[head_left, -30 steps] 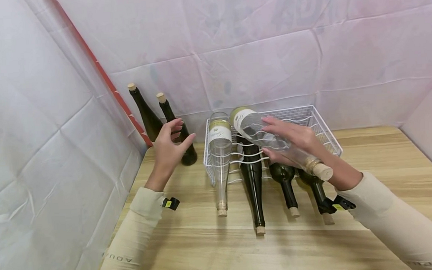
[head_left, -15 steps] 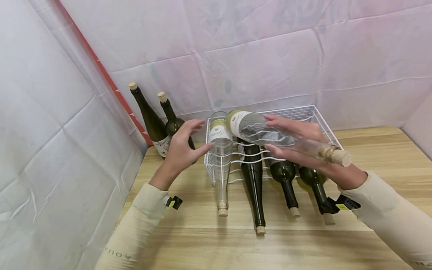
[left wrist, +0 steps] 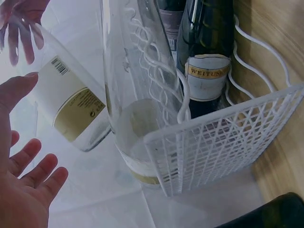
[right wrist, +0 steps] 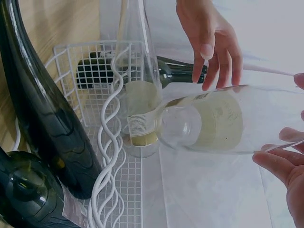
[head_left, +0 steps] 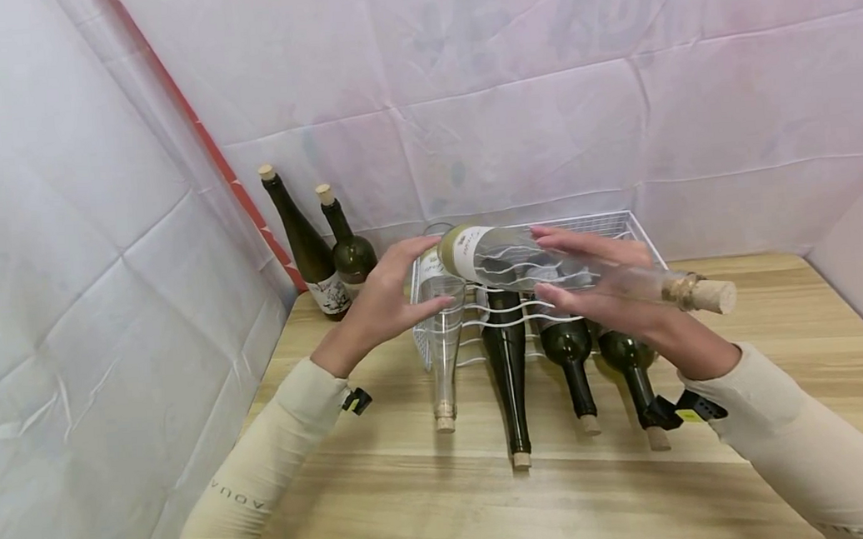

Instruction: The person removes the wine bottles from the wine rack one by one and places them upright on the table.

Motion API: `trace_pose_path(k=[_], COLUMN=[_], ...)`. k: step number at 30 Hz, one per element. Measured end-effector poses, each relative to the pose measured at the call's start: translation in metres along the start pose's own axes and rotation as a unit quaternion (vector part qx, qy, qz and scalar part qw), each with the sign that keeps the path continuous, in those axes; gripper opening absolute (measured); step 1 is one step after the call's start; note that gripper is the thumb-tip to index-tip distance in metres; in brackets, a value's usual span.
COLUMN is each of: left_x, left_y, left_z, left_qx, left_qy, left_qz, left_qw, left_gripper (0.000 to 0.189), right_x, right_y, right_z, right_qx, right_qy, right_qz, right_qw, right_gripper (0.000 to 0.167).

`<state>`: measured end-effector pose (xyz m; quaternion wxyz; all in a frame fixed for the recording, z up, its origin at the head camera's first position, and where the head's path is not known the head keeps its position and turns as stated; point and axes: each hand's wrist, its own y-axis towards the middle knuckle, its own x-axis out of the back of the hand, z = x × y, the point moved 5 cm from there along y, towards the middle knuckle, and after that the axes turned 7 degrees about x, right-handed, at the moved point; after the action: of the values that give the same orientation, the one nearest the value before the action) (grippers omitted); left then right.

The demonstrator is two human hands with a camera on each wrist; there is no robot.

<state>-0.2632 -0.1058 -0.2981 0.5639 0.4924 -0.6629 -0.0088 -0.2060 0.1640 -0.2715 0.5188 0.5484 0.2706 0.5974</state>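
Note:
My right hand (head_left: 626, 310) holds a corked clear glass bottle (head_left: 506, 258) by its body, fingers above and thumb below. The bottle lies nearly level over a white wire rack (head_left: 647, 242), its base to the left and its cork to the right. My left hand (head_left: 381, 302) is beside that base, thumb and fingers spread; in the right wrist view its fingers (right wrist: 223, 61) are just off the glass. Below, another clear bottle (head_left: 443, 369) lies in the rack's left slot, neck toward me. Dark bottles (head_left: 508, 356) lie in the slots to its right.
Two dark corked bottles, a taller one (head_left: 301, 237) with a floral label and a shorter one (head_left: 354, 254), stand left of the rack by the back sheet. White sheets (head_left: 512, 130) enclose the wooden table (head_left: 418, 504) behind and at the sides.
My left hand has moved right, from the standing bottles to the held bottle's base. My right hand has turned the clear bottle closer to level, its cork swinging right and up.

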Motion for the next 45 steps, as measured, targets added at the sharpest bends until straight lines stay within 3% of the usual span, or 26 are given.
trace_pose_path(k=[8, 13, 23, 32, 45], left_x=[0.0, -0.001, -0.004, -0.006, -0.007], left_y=[0.008, 0.012, 0.016, 0.019, 0.021], left_z=[-0.017, -0.025, -0.033, -0.04, -0.048], left_qx=[-0.047, -0.068, -0.102, -0.117, -0.144], left_qy=[0.023, 0.036, 0.04, 0.045, 0.079], left_qz=[0.004, 0.007, 0.014, 0.013, 0.016], left_qw=[0.9986, 0.997, 0.9939, 0.992, 0.9862], left_gripper=[0.083, 0.085, 0.087, 0.086, 0.09], right_x=[0.0, 0.0, -0.003, -0.008, -0.012], right_y=[0.001, 0.002, 0.0, -0.003, -0.007], right_z=[0.002, 0.006, 0.009, 0.011, 0.011], right_qx=[-0.052, -0.061, -0.061, -0.111, -0.094], right_qy=[0.047, 0.025, 0.044, 0.129, 0.179], right_qz=[0.024, 0.034, 0.039, 0.029, 0.024], right_qw=[0.9973, 0.9973, 0.9964, 0.9851, 0.9791], right_gripper=[0.06, 0.06, 0.06, 0.061, 0.062])
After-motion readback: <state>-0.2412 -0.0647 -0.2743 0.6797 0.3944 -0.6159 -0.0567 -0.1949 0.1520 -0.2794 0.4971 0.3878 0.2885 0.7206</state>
